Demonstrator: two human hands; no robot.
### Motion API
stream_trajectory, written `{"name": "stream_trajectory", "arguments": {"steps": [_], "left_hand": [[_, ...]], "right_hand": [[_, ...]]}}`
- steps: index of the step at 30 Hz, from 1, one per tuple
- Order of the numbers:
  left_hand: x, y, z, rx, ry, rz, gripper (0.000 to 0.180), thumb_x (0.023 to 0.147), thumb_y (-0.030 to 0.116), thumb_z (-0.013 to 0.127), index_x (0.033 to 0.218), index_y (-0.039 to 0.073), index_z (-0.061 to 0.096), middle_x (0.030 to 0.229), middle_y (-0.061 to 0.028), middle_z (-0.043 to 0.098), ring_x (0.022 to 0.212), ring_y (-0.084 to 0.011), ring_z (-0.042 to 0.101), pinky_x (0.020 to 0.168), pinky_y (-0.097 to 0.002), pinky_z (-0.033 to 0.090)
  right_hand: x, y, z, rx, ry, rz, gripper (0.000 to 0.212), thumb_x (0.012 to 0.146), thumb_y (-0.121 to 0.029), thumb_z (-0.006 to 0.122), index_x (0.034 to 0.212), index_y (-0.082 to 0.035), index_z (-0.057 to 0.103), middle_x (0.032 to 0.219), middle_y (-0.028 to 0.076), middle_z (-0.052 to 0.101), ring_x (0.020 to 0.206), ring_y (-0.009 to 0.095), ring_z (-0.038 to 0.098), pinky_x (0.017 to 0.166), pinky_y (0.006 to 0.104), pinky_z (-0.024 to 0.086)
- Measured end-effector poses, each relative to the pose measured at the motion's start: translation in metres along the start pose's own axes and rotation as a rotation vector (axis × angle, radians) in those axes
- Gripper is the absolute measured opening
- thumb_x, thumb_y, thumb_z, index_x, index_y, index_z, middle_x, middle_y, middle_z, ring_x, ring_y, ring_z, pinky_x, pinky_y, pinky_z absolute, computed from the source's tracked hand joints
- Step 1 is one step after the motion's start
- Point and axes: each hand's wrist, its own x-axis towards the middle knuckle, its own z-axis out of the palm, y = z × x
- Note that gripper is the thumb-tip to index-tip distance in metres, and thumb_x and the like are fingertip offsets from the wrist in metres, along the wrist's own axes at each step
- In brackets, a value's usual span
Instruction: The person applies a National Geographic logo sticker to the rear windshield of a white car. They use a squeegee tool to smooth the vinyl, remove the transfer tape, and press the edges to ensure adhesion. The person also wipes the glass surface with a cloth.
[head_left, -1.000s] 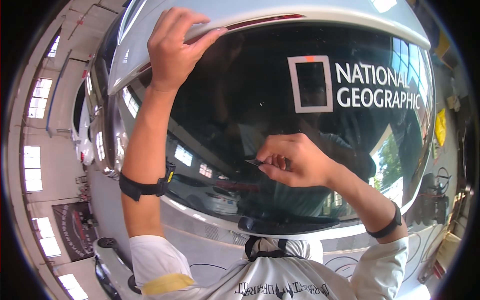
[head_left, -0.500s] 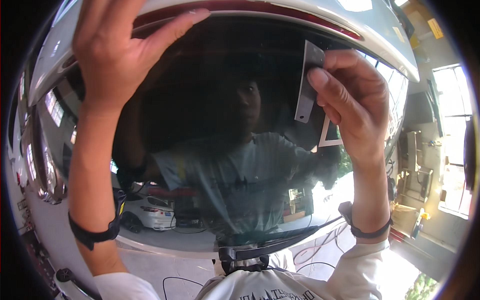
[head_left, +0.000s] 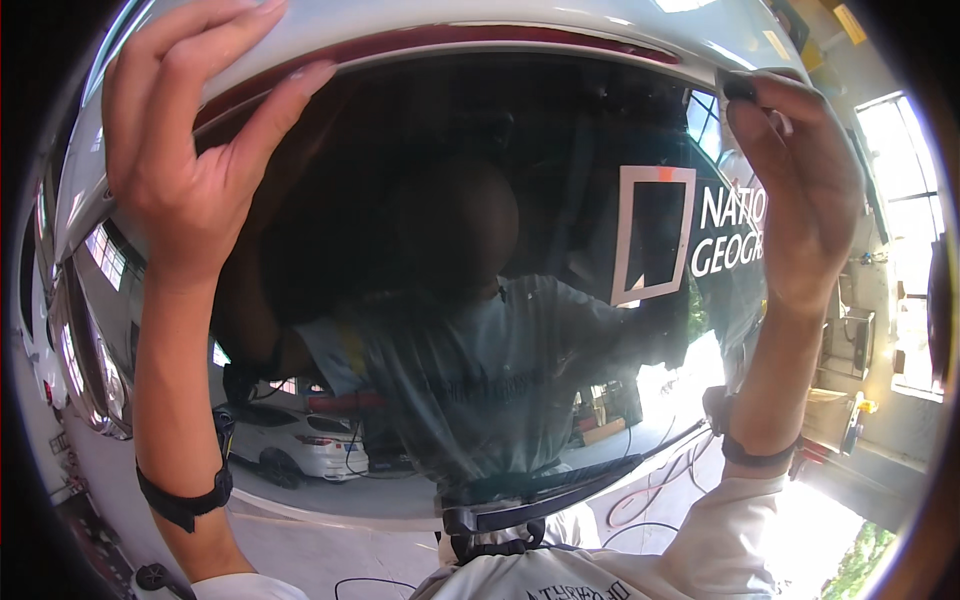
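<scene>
Pinching a small dark piece (head_left: pixel 739 86): right hand (head_left: pixel 808 200). Left hand (head_left: pixel 185 165) spread loose, red brake-light strip (head_left: pixel 470 37) seen between thumb and forefinger.

A wide lane lies over the centre of the rear window (head_left: pixel 450 240), between the left hand (head_left: pixel 180 150) at upper left and the right hand (head_left: pixel 805 190), pinching a small dark piece (head_left: pixel 739 87), at upper right. The overhanging spoiler (head_left: pixel 500 14) bounds the top; the rear wiper (head_left: pixel 560 496) crosses lower centre.
</scene>
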Motion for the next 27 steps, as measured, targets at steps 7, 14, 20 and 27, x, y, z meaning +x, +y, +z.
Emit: {"name": "stream_trajectory", "arguments": {"steps": [7,14,20,27], "left_hand": [[-0.002,0.000,-0.004,0.005,-0.005,0.028,0.046,0.079,0.012,0.090,0.121,0.009,0.070,0.117,-0.0078,0.069,0.107,-0.0233,0.067,0.081,-0.0299,0.061],[-0.003,0.003,0.000,-0.025,-0.009,0.004,0.046,0.081,0.015,0.089,0.122,0.010,0.069,0.119,-0.0074,0.066,0.110,-0.0225,0.064,0.082,-0.0291,0.061],[-0.001,0.000,0.003,-0.054,0.007,0.007,0.045,0.082,0.019,0.089,0.122,0.012,0.070,0.118,-0.0068,0.067,0.110,-0.0218,0.063,0.081,-0.0281,0.060],[0.002,0.001,0.004,0.038,-0.033,-0.015,0.044,0.085,0.018,0.087,0.124,0.010,0.067,0.121,-0.0081,0.065,0.114,-0.0243,0.064,0.090,-0.0316,0.060]], "right_hand": [[-0.011,0.014,0.009,-0.337,-0.042,-0.193,0.024,0.084,0.002,0.082,0.107,-0.002,0.078,0.097,0.002,0.075,0.082,0.009,0.058,0.073,0.0234,0.042],[-0.014,0.010,0.034,-0.042,-0.040,0.018,0.022,0.091,0.000,0.076,0.113,-0.002,0.075,0.101,0.002,0.076,0.088,0.006,0.063,0.075,0.0197,0.046],[-0.009,0.011,0.040,0.277,-0.011,0.222,0.015,0.096,-0.001,0.072,0.111,0.000,0.069,0.105,0.006,0.074,0.095,0.008,0.065,0.083,0.0192,0.049],[-0.003,0.023,0.047,0.472,0.050,0.188,0.011,0.096,0.002,0.071,0.105,0.000,0.065,0.107,0.008,0.072,0.100,0.010,0.066,0.091,0.0223,0.052]]}}
